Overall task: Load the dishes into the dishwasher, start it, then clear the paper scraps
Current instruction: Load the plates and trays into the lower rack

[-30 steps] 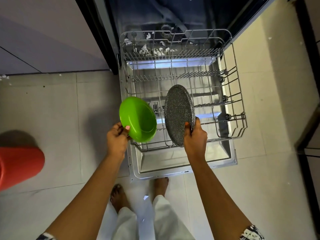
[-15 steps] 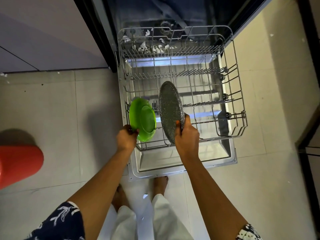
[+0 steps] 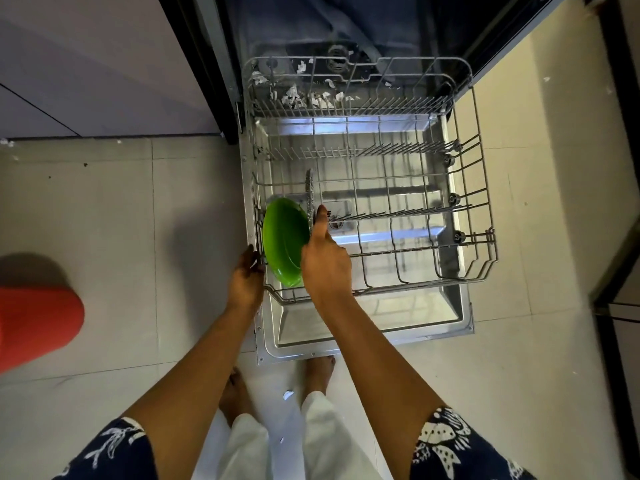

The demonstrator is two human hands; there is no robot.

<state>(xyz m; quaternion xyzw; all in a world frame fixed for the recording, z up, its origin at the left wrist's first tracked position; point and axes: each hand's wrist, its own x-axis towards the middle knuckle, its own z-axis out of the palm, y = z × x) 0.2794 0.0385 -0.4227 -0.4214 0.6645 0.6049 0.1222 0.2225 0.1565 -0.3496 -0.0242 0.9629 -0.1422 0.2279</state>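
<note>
While you stand barefoot at the near edge of the open dishwasher door (image 3: 363, 327), the wire rack (image 3: 478, 188) is pulled out over it and both your hands are at its near left corner. Your right hand (image 3: 325, 261) is closed on the speckled grey plate (image 3: 309, 195), thumb pressed along its right face, and the plate stands upright and edge-on in the rack's left part. Just left of it, the green bowl (image 3: 284, 240) leans on its side inside the rack, touching or nearly touching the plate. Your left hand (image 3: 246, 278) is curled at the rack's left rim beside the bowl; whether it grips the bowl or the wire cannot be made out. White paper scraps (image 3: 311, 98) lie scattered at the rack's far end, and one scrap (image 3: 287, 395) sits on the floor between your feet. A red tub (image 3: 34, 327) stands far left.
</note>
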